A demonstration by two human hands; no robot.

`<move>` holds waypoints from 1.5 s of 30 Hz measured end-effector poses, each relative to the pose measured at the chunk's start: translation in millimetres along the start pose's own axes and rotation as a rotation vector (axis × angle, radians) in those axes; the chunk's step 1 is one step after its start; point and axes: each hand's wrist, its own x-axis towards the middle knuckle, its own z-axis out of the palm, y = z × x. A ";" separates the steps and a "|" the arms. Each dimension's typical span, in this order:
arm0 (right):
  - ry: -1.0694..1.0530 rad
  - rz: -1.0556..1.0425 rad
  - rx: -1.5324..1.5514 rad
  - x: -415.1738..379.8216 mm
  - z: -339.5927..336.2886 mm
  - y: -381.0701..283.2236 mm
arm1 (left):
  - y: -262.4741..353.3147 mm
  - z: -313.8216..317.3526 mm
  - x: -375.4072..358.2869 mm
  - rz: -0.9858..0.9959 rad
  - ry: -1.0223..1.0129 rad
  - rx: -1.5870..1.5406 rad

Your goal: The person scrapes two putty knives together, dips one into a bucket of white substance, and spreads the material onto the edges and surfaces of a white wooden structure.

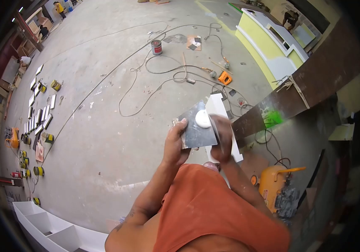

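My left hand point(176, 140) grips a flat grey metal plate point(194, 135) by its left edge, thumb on top and fingers underneath. A round dollop of white putty point(203, 119) sits on the plate's upper right part. At the plate's right edge, my right hand point(224, 143) is closed and smeared by motion. It holds a thin, flat scraper point(213, 128), seen almost edge-on beside the putty. Behind my right hand stands a long white panel piece point(218, 103), partly covered by the hand and the plate.
A brown beam point(281, 98) slants close on my right, above an orange compressor point(271, 185). Hoses, a can point(157, 47) and an orange power tool point(225, 77) lie ahead. White shelving point(41, 220) is at lower left; several tins and strips lie left. Other people work farther off.
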 end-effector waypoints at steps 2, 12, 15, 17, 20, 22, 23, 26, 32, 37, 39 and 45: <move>0.059 0.415 0.506 -2.3 4.2 13.4 | 4.6 5.0 -3.6 0.052 0.012 0.119; 0.093 0.261 0.021 -11.8 3.7 4.4 | 4.4 7.7 -1.3 0.024 0.007 0.134; 0.413 0.644 0.818 -20.8 8.0 -4.0 | 1.5 9.0 -0.8 0.048 0.046 0.081; 0.217 0.297 -0.052 -17.2 -0.7 -7.8 | 0.1 -1.0 7.4 0.026 0.103 -0.053; 0.471 0.093 0.582 11.5 18.0 -25.4 | -4.6 1.4 10.6 0.011 0.087 -0.035; 0.151 0.170 0.050 1.6 -0.5 -26.8 | -2.7 3.5 8.3 0.003 0.016 0.056; 0.130 0.343 0.199 -2.1 7.4 -17.7 | -0.6 6.2 5.4 -0.005 0.014 0.060; 0.294 0.401 0.471 -5.1 4.9 -27.9 | 3.7 13.0 7.2 0.047 -0.013 0.140; 0.213 0.032 0.085 -3.1 13.4 -6.6 | -1.9 8.5 9.8 -0.031 -0.090 0.159; 0.196 0.035 -0.014 5.1 -16.0 8.8 | 4.4 16.3 8.2 0.014 -0.050 0.127; 0.213 -0.259 0.234 7.1 -13.3 -17.6 | 1.8 15.0 7.9 0.009 0.004 0.063; -0.118 0.259 -0.267 2.6 -14.0 38.9 | -3.9 19.6 1.3 -0.039 -0.083 0.263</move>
